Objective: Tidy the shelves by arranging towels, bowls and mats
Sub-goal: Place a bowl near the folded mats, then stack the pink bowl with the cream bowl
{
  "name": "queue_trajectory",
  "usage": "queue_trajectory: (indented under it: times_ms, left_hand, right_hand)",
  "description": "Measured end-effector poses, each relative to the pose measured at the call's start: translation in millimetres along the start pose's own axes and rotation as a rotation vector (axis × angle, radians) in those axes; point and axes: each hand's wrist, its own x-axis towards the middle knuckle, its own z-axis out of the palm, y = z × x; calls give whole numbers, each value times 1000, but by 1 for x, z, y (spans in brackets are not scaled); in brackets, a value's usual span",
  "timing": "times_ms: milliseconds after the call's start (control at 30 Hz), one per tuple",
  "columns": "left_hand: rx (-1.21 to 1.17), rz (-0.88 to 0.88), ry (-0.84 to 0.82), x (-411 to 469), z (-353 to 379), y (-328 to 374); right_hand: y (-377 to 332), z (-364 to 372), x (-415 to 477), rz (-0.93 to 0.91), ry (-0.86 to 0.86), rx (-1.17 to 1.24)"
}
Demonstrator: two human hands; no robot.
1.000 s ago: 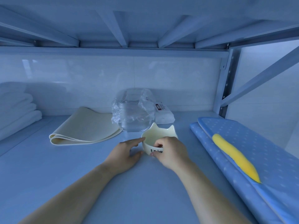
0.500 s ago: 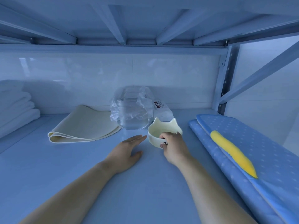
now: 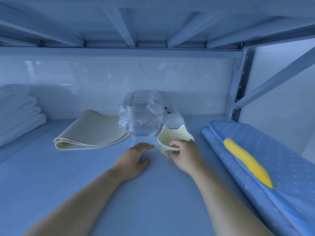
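Observation:
A cream bowl with cat ears point(image 3: 173, 136) stands on the shelf board just right of centre. My right hand point(image 3: 185, 155) grips its near rim, thumb outside over the black lettering and fingers curled over the edge. To the left of the bowl my left hand point(image 3: 134, 158) lies flat on the board, fingers straight, a small gap from the bowl. A folded cream mat point(image 3: 90, 133) lies at the back left. White folded towels point(image 3: 18, 114) are stacked at the far left. A blue dotted mat with a yellow shape point(image 3: 259, 150) fills the right side.
A clear plastic-wrapped stack of glass bowls point(image 3: 141, 116) stands right behind the cat bowl, with a white wrapped packet point(image 3: 173, 116) beside it. The upper shelf's beams run close overhead. An upright post point(image 3: 238, 86) and a diagonal brace stand at the back right.
My right hand has slid the bowl back and to the right, toward the wrapped stack. The left hand let go of the bowl's side and now rests flat on the board.

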Motion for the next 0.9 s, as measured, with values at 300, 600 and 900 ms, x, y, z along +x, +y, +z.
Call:
queue_trajectory:
  times_ms: [300,600,900]
  left_hand:
    - [-2,-74,8,1,-2,6]
    - [107,-119,37,-29,-35,-3]
    - [160,-225,99,-98,-117,-44]
  right_hand:
    - [1,1,0,-24,27,-17]
    - [-50,17,-11,-253,35,100]
    - [-134,51,-12,-450,-190,103]
